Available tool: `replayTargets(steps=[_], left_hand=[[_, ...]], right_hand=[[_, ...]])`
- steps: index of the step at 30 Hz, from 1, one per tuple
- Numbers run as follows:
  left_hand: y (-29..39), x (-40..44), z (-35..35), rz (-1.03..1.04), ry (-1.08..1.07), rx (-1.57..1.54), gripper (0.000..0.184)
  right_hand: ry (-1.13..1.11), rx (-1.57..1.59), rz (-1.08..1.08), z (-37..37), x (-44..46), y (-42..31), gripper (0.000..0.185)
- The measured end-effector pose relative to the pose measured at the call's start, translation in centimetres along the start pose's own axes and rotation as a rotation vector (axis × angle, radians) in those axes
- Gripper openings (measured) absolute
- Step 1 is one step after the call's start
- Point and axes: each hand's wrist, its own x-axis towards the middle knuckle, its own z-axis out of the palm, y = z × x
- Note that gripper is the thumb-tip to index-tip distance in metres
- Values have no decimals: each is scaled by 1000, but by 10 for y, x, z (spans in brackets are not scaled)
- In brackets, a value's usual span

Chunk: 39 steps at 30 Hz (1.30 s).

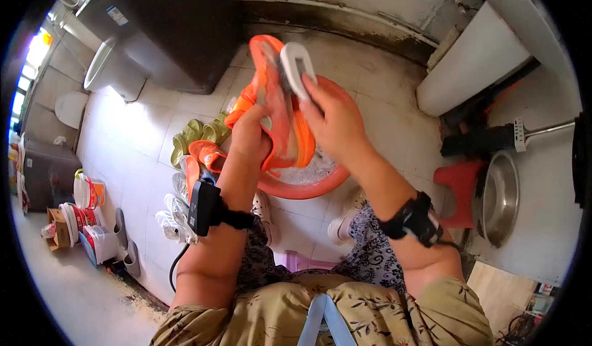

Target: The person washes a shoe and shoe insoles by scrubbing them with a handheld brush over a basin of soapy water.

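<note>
Head view gives me one orange shoe [283, 133] held up over one red basin [299, 190], and one white brush [290, 69] right against the shoe's upper end. On my side of the feed, the left hand [251, 130] has its fingers wrapped on the shoe; the right hand [333, 121] has its fingers clasped round the brush. Foamy water [311, 172] fills what I can see of the basin, which sits on the tiled floor.

Left of the basin I count one more orange shoe [209, 153], next to several green clogs [193, 129] too bunched up for me to number, and some white shoes [176, 213] that overlap as well. Farther left lie two grey slippers [131, 260], near one white bucket [83, 192] and one cardboard box [60, 238] whose contents I cannot make out. At right, one steel bowl [502, 201] stands tilted on its edge beside one red stool [459, 189].
</note>
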Motion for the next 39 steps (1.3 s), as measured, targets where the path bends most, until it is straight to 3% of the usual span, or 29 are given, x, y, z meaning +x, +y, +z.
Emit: replayTargets(steps=[2,6,8,9,13,14,15,19,24,26,29,34,36,38,39], left_hand=[[10,11,-8,22,-7,-31,44],[25,28,-20,135,97,-53,33],[32,39,-33,140,191,-216,30],[36,37,-32,143,147,-258,29],[12,30,-14,28,317,-32,30],[-4,36,-22,80,170,-35,31],[-7,31,-15,48,152,-62,32],[8,26,-10,58,124,-54,40],[16,23,-7,41,323,-8,41],[1,25,-11,32,118,-100,34],[-11,24,-3,78,57,-138,38],[15,18,-7,110,174,-36,50],[10,18,-5,12,269,67,50],[-13,21,-7,85,35,-50,46],[-20,16,2,114,25,-56,44]], right_hand=[[-208,21,192,2,-23,-23,46],[-345,57,242,-3,-47,-45,49],[-426,5,212,2,-61,-46,51],[-313,53,81,11,-64,-44,50],[-311,-89,93,13,-36,-30,50],[-242,-99,91,14,-24,-28,50],[-173,-109,92,14,-20,-28,51],[-325,-109,134,12,-41,-41,52],[-283,-84,42,19,-40,-36,49],[-259,-91,128,14,-18,-34,47],[-220,-64,154,12,-15,-27,46],[-312,-55,50,16,-51,-37,47],[-301,-79,86,17,-33,-34,46],[-273,-117,123,15,-8,-24,45],[-182,-81,117,15,3,-17,45]])
